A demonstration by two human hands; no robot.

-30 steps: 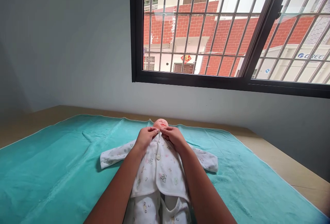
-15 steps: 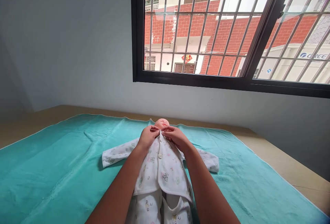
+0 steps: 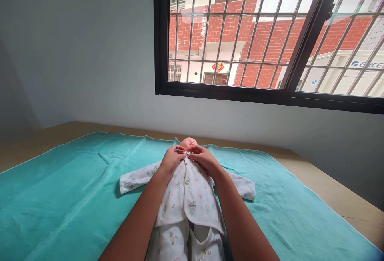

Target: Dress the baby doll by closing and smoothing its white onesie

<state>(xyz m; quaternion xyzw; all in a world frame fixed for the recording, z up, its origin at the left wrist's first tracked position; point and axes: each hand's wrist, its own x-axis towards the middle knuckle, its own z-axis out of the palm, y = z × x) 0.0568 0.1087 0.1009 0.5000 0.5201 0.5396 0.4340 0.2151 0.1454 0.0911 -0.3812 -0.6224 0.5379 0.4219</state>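
The person's left hand (image 3: 174, 160) and right hand (image 3: 205, 159) sit close together, fingertips pinching the collar of the white printed button-front jacket (image 3: 198, 191) on the baby doll (image 3: 188, 141), which lies face-up on a turquoise blanket (image 3: 75, 173)

the jacket (image 3: 195, 193) is white with small printed figures, the blanket (image 3: 75, 185) turquoise.

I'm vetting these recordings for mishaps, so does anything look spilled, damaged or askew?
Nothing looks spilled or damaged. Only the turquoise blanket seems slightly untidy: raised creases break its flat surface left of the doll.
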